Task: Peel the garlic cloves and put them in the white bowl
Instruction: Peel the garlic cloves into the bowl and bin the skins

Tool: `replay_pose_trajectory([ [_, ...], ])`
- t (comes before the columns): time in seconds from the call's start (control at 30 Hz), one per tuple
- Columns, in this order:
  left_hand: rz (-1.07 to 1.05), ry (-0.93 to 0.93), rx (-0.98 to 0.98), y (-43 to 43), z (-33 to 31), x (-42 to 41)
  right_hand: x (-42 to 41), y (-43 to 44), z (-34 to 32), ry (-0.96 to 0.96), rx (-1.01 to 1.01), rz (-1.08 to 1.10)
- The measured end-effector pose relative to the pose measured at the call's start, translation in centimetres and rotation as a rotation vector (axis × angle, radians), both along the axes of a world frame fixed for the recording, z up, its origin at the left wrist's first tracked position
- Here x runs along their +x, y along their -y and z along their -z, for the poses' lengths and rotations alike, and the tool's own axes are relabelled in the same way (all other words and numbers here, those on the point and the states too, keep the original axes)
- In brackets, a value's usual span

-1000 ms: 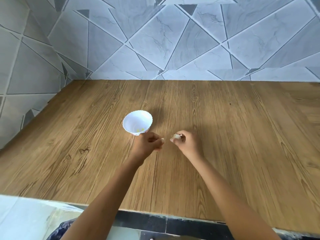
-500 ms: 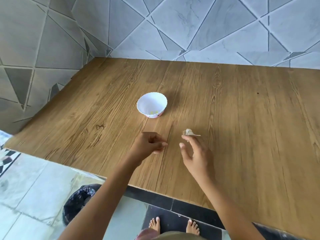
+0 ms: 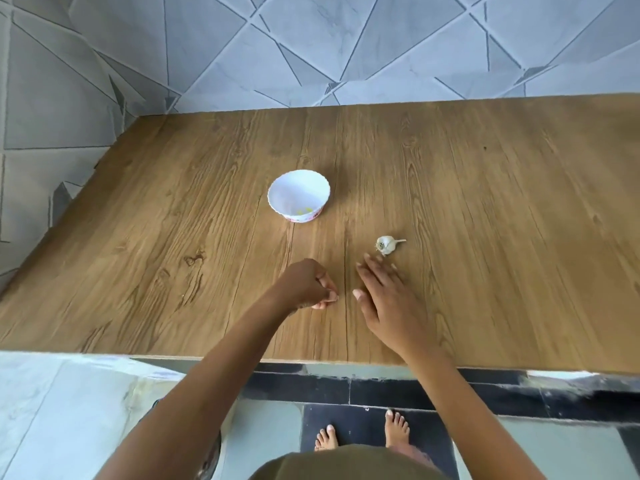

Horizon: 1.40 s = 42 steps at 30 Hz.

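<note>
On the wooden table (image 3: 485, 237) stands a white bowl (image 3: 298, 195) with a scalloped rim and a reddish pattern low on its outer wall; a few small yellowish bits lie at its bottom, too small to make out. The garlic (image 3: 387, 244), a whole pale bulb with a short stalk pointing right, lies on its side on the bare wood, to the right of the bowl and nearer the person, well apart from it. The right hand (image 3: 388, 299) is spread palm down over the table, fingers straight and slightly fanned, its fingertips just short of the garlic and not touching it; whether the palm rests on the wood cannot be told. The left hand (image 3: 306, 285) is just beside it to the left, below the bowl, with fingers curled in and the thumb against the fingertips; nothing shows between them. Both forearms reach in from the near edge of the table. Behind the table is a grey tiled wall (image 3: 207, 46) with dark angled lines, and below the near edge two bare feet (image 3: 396, 429) stand on a dark floor tile
</note>
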<state>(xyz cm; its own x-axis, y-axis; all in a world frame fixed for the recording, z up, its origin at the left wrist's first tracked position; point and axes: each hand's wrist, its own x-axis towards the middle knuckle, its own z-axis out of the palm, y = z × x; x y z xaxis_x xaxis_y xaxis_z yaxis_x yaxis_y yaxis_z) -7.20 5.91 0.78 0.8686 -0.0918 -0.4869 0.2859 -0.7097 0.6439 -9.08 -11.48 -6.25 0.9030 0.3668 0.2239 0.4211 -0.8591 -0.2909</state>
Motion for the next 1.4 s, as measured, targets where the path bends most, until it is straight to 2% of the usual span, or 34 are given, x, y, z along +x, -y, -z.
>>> replay_pose_trajectory([
  [0.3,0.131,0.094,0.265,0.8,0.0,0.6,-0.5,-0.2,-0.9,-0.023,-0.071,0.012],
  [0.5,0.155,0.001,0.284,1.1,-1.1,1.0,-0.4,-0.2,-0.8,-0.042,-0.038,0.003],
  [0.67,0.200,0.210,0.597,2.7,-1.2,-0.1,-0.3,-0.1,-0.7,-0.066,-0.012,-0.003],
  [0.77,0.180,0.288,0.647,3.3,-0.7,-0.7,-0.2,-0.1,-0.6,-0.056,0.020,-0.020],
  [0.83,0.119,0.293,0.480,2.3,-0.3,-0.8,-0.3,0.0,-0.6,-0.069,0.128,-0.031],
  [0.93,-0.088,0.159,-0.108,-0.1,-0.1,-1.8,-0.6,0.0,-1.2,-0.095,0.436,-0.048],
  [0.97,-0.173,0.130,-0.298,-0.6,0.0,-2.3,-0.8,-0.1,-1.6,-0.155,0.527,-0.056],
  [1.03,-0.260,0.117,-0.495,-1.1,0.3,-2.8,-1.0,-0.6,-2.7,-0.366,0.668,-0.053],
  [1.13,-0.270,0.119,-0.556,-0.8,0.1,-2.9,-0.9,-1.3,-4.2,-0.716,0.956,-0.004],
  [1.2,-0.263,0.135,-0.540,-0.8,-0.1,-2.8,-0.6,-1.4,-4.9,-0.817,1.066,0.021],
  [1.3,-0.229,0.136,-0.514,-0.9,0.0,-2.7,-0.1,-1.1,-5.3,-0.883,1.044,-0.005],
  [1.4,-0.205,0.075,-0.535,-1.0,0.1,-2.8,0.6,-0.6,-5.3,-0.834,0.847,-0.122],
])
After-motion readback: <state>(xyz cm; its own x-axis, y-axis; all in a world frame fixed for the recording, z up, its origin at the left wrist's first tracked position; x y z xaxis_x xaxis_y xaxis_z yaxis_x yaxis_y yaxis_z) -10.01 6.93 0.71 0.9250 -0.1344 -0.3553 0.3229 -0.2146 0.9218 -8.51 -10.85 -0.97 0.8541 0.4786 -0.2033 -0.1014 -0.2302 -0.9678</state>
